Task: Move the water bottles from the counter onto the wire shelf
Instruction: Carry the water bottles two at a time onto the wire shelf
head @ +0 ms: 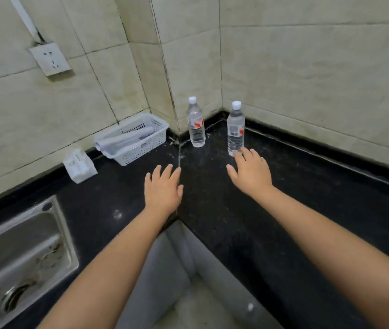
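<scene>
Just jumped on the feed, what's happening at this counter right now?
A person is reaching both open hands toward two upright water bottles in the corner of the black counter. The right hand is nearly at the nearer bottle; the left hand is short of the farther bottle. Neither is gripped yet, and no wire shelf is in view.

Dim, even indoor light; soft shadows; faint glare on the steel sink; wide-angle bending at edges; slightly soft focus.

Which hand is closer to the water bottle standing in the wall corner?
Left. The left hand hovers open below the corner water bottle, slightly to its left; the right hand is off to its right, fingertips at the other bottle.
</scene>
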Demonstrator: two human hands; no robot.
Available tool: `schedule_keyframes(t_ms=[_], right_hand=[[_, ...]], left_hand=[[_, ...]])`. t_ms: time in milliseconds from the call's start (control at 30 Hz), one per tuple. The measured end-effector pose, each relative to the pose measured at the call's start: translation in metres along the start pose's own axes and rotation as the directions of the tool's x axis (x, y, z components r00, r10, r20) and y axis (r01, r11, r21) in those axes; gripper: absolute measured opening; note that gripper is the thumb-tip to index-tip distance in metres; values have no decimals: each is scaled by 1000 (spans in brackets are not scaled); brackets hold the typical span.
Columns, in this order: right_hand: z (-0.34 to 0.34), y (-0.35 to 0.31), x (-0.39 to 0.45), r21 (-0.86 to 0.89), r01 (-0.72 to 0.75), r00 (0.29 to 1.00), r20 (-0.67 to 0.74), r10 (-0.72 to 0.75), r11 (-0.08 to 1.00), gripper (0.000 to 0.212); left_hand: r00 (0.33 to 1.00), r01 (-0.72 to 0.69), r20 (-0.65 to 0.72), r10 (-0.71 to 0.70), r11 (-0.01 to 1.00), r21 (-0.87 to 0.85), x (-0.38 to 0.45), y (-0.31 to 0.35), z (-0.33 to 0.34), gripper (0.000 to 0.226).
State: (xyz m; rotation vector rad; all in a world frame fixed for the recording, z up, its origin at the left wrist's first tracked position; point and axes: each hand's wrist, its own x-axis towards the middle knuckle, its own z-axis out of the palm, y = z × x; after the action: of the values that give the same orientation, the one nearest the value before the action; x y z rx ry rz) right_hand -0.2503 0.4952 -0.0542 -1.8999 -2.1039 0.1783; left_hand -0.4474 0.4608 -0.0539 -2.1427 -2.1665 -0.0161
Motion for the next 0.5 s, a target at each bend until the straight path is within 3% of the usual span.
schedule_keyframes(t_ms=[333, 500], right_hand=[[20, 2, 189, -47, -268, 959, -108, 262, 962, 46], [19, 11, 267, -39, -304, 952, -59, 302, 952, 51]], left_hand=[[972, -234, -52, 228, 962, -142, 265, -15, 19, 50], [959, -282, -52, 278, 930, -235, 378, -13, 19, 52]])
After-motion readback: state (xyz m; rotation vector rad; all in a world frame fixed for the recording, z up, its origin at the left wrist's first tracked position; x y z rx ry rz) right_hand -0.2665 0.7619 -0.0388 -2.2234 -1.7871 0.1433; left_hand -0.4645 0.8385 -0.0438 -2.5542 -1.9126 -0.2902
